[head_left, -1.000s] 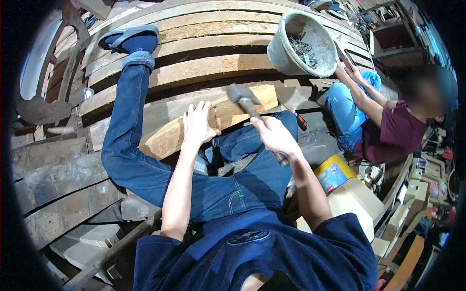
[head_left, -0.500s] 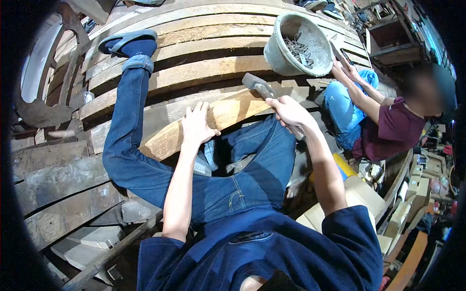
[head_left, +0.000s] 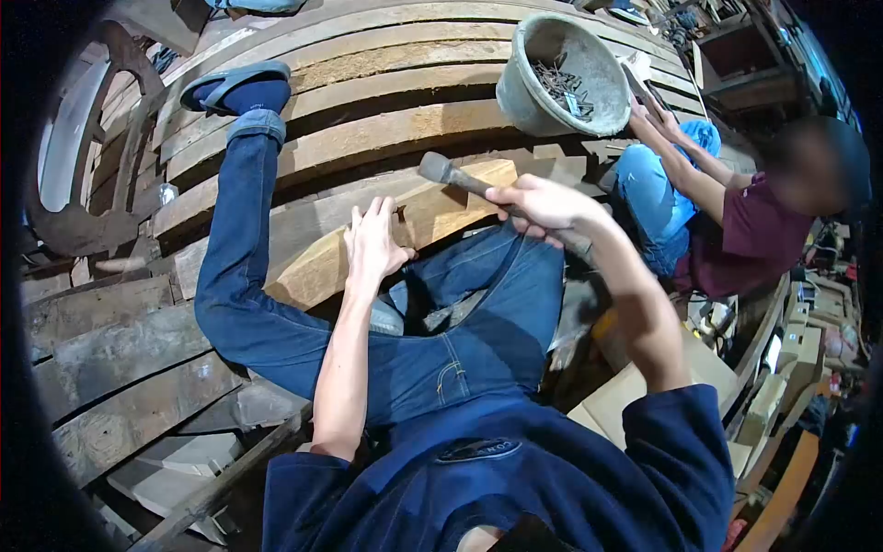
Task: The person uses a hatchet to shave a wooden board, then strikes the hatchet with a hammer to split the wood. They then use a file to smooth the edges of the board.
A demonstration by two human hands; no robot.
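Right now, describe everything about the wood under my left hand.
The wooden piece is long, pale yellowish and curved, with a dark mark near the left hand, which rests on it, fingers spread. It slants in front of the lap, one end by the left knee; the hammer crosses above the other, contact unclear.

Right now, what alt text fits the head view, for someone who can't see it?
A seated person's right hand holds a hammer over a wooden plank, their left hand resting on the wood. Nearby are a bucket of what look like nails and a co-worker.
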